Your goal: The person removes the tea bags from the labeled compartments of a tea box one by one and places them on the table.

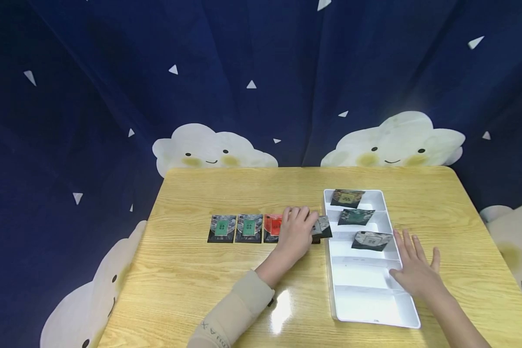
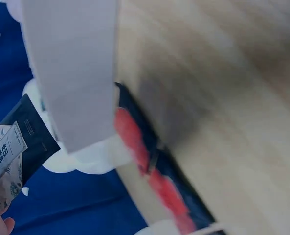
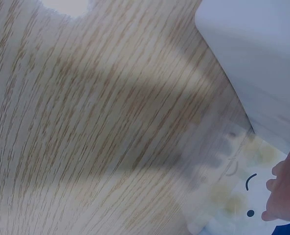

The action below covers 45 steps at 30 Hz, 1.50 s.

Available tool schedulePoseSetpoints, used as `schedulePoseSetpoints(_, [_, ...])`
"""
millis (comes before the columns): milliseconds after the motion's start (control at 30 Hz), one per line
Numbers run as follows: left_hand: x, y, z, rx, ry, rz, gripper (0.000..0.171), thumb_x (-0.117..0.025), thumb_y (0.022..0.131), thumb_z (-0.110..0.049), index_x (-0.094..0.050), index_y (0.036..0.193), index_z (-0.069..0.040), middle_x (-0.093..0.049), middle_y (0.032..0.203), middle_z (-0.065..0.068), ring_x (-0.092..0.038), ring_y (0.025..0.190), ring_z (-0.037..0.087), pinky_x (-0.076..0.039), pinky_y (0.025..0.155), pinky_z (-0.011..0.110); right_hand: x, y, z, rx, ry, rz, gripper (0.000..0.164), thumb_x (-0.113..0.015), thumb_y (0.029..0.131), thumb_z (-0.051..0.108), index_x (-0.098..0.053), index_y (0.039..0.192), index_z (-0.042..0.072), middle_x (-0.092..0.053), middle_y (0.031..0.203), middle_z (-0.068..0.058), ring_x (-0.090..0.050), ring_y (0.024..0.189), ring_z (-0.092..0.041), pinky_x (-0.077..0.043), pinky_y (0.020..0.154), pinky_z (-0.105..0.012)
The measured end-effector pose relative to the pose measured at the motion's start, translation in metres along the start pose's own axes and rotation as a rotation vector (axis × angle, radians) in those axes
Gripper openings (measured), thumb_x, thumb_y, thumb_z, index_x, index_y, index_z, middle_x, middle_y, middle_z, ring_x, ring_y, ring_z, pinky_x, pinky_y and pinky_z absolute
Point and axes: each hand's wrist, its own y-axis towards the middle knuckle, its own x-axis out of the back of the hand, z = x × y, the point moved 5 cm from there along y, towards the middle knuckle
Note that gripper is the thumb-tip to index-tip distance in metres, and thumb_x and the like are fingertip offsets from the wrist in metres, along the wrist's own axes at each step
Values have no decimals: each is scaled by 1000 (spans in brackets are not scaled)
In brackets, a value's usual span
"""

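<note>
My left hand point(image 1: 295, 233) pinches a dark sachet with a grey-white label point(image 1: 324, 226) at the left long side of a white divided tray point(image 1: 360, 274). The left wrist view shows this sachet point(image 2: 23, 144) tilted, with the fingertips on its lower end. Beside the tray's right edge, my right hand point(image 1: 419, 273) has its fingers spread and its thumb at the rim. Inside the tray, a yellow-labelled sachet point(image 1: 347, 198), a green-labelled sachet point(image 1: 356, 217) and another grey-labelled sachet point(image 1: 371, 240) lean in the three far compartments.
Two green-labelled sachets point(image 1: 222, 228) lie in a row on the wooden table point(image 1: 191, 290), left of a red-labelled sachet point(image 1: 271, 226) that my left hand partly covers. In the left wrist view, red-labelled sachets point(image 2: 130, 134) overlap. A dark blue curtain point(image 1: 226, 58) hangs behind the table.
</note>
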Motion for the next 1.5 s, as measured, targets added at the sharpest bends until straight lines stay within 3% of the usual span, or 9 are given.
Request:
schedulePoseSetpoints(267, [-23, -26, 9, 19, -18, 142, 25, -55, 75, -8, -52, 97, -20, -46, 91, -4, -43, 82, 15, -34, 89, 36, -1, 0, -1, 1, -5, -2, 99, -57, 79, 25, 18, 144, 18, 7, 149, -24, 9, 134, -44, 24, 93, -61])
schedulePoseSetpoints(500, [-47, -48, -1, -7, -29, 269, 25, -53, 77, -10, -52, 100, -21, -46, 93, -4, -43, 91, 15, -33, 94, 37, -3, 1, -3, 0, -16, -4, 99, -57, 79, 25, 17, 144, 18, 6, 149, -24, 7, 134, -44, 21, 93, -63])
schedulePoseSetpoints(667, [-63, -58, -8, -41, -5, 304, 26, -53, 80, -11, -53, 103, -23, -47, 93, -6, -44, 90, 14, -33, 94, 37, -3, 1, -3, -4, -13, -4, 99, -58, 79, 25, 15, 145, 17, 5, 149, -24, 7, 134, -44, 21, 93, -63])
schedulePoseSetpoints(900, [-82, -65, -13, -85, 45, 343, 25, -53, 81, -13, -49, 104, -23, -46, 98, -6, -43, 90, 13, -35, 91, 35, -1, 0, -1, -5, -6, -13, 98, -58, 78, 24, 13, 145, 16, 4, 149, -24, 6, 134, -45, 22, 93, -62])
schedulePoseSetpoints(1067, [-93, -67, -18, -115, 84, 373, 15, -41, 91, -15, -47, 103, -22, -46, 100, -7, -44, 93, 12, -34, 91, 33, -1, 0, -1, -5, -5, -17, 98, -57, 78, 24, 14, 145, 17, 3, 149, -25, 5, 134, -45, 22, 94, -62])
schedulePoseSetpoints(1233, [-103, -69, -20, -140, 107, 396, 17, -32, 94, -19, -46, 102, -23, -45, 102, -6, -44, 98, 12, -32, 94, 34, -1, -1, 0, -4, -1, -20, 98, -57, 78, 23, 14, 145, 17, 4, 149, -24, 6, 134, -45, 24, 93, -61])
schedulePoseSetpoints(1500, [-107, -67, -22, -152, 140, 432, 19, -31, 94, -20, -45, 105, -24, -46, 106, -7, -45, 101, 11, -32, 96, 34, 0, -1, 0, -6, 1, -12, 97, -57, 79, 24, 14, 145, 17, 5, 149, -24, 7, 134, -44, 26, 93, -59])
